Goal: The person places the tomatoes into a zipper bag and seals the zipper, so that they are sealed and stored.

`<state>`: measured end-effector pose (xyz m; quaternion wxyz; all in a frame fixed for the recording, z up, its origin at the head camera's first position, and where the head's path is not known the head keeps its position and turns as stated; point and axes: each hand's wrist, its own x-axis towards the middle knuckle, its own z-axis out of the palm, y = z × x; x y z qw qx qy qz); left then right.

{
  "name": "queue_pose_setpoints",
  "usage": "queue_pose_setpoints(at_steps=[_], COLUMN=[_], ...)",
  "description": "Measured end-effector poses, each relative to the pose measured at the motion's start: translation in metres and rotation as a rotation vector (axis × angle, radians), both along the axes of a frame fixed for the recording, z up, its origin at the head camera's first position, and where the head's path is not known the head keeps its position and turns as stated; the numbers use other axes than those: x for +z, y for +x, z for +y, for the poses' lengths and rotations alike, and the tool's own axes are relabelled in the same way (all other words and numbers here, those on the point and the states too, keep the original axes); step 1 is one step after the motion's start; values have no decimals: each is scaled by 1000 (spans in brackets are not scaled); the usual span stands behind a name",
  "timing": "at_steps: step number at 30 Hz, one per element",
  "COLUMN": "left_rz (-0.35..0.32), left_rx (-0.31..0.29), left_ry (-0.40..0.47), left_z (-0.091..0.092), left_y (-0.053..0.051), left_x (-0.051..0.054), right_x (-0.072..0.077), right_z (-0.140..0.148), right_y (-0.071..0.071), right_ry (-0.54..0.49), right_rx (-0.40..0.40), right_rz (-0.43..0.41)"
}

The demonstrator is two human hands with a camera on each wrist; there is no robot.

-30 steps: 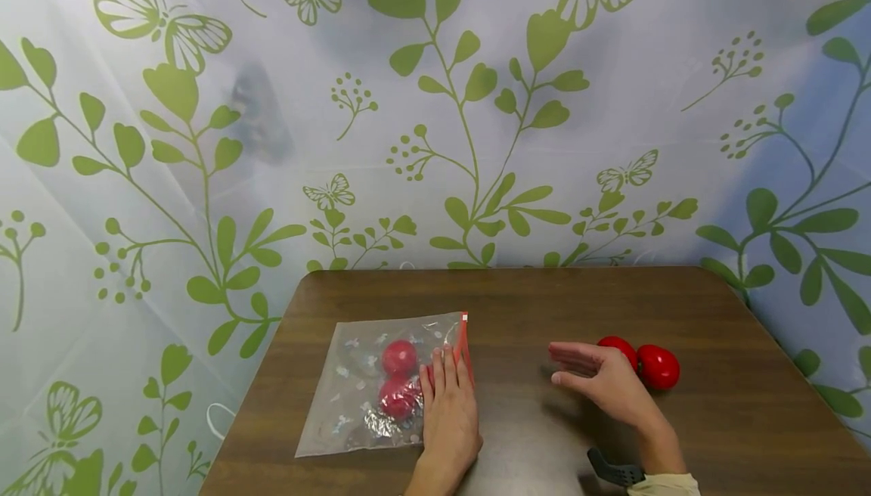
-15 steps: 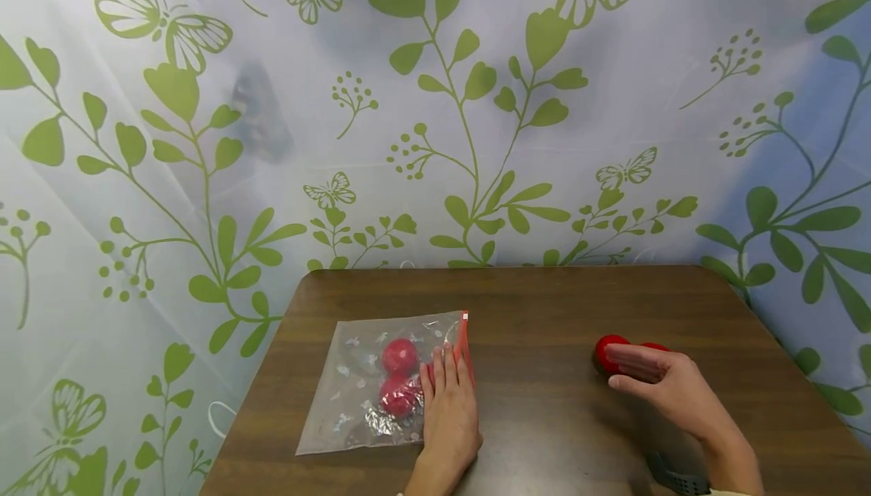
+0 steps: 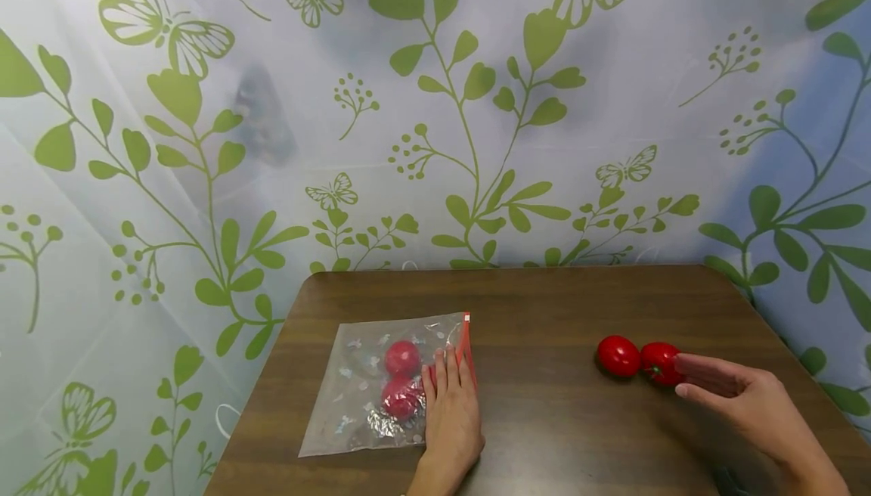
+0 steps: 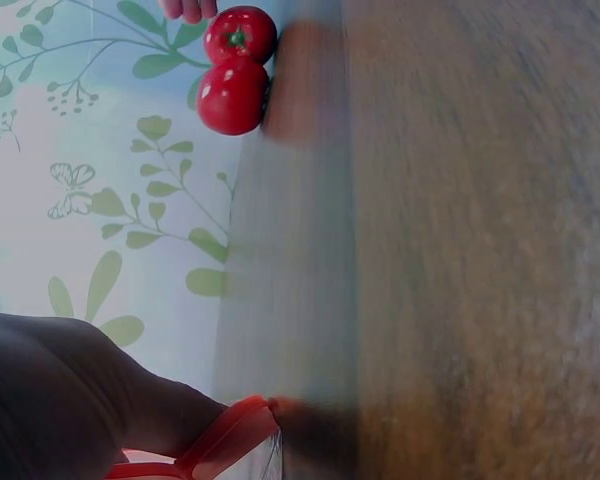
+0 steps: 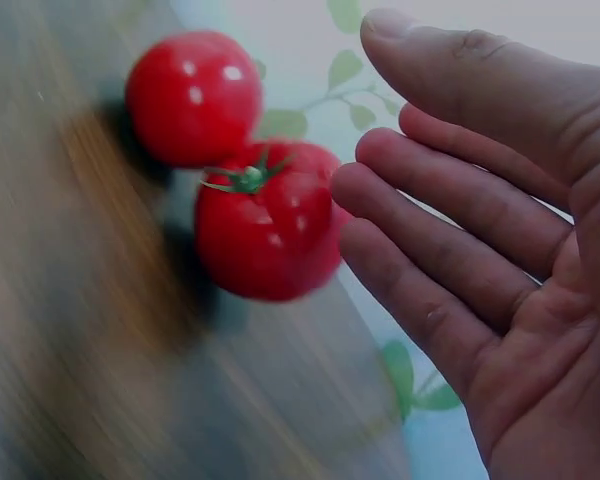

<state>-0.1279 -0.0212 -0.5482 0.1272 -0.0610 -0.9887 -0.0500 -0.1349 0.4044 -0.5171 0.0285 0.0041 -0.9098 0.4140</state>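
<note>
Two red tomatoes [image 3: 618, 356] lie side by side on the right of the table; the right one [image 5: 265, 235] has a green calyx. My right hand [image 3: 751, 398] is beside that tomato, fingers extended and thumb apart, palm facing it. Its fingertips overlap the tomato's edge in view; contact cannot be told. My left hand [image 3: 452, 420] rests flat, fingers straight, on a clear zip bag [image 3: 354, 398] with a red zip edge [image 4: 230, 435]. Inside show two red round things [image 3: 402, 358], looking like tomatoes. The left thumb is by the zip edge.
The brown wooden table [image 3: 537, 307] has rounded far corners. Behind it hangs a pale curtain [image 3: 272, 50] printed with green leaves and butterflies. A dark strap-like thing [image 3: 728, 481] shows dimly below the right wrist.
My right hand has swept rightward past the tomatoes, from left of them to the right one's right side, uncovering both. My left hand and the bag have stayed put.
</note>
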Motion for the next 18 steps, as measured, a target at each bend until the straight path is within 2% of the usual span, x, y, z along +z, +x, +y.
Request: queue_pose_setpoints(at_steps=[5,8,14,18], left_rz=[4,7,1,-6], left_rx=[10,15,22,30], left_ry=[7,3,18,27], left_z=[3,5,10,13], left_y=[5,8,14,19], left_x=[0,0,2,3], right_x=[-1,-2,-5,-11], right_z=[17,26,39,43], right_y=[4,5,7,10], right_ry=[26,28,53,48], right_rx=[-44,-59,-53,-6], right_rz=[50,51,-36,-74])
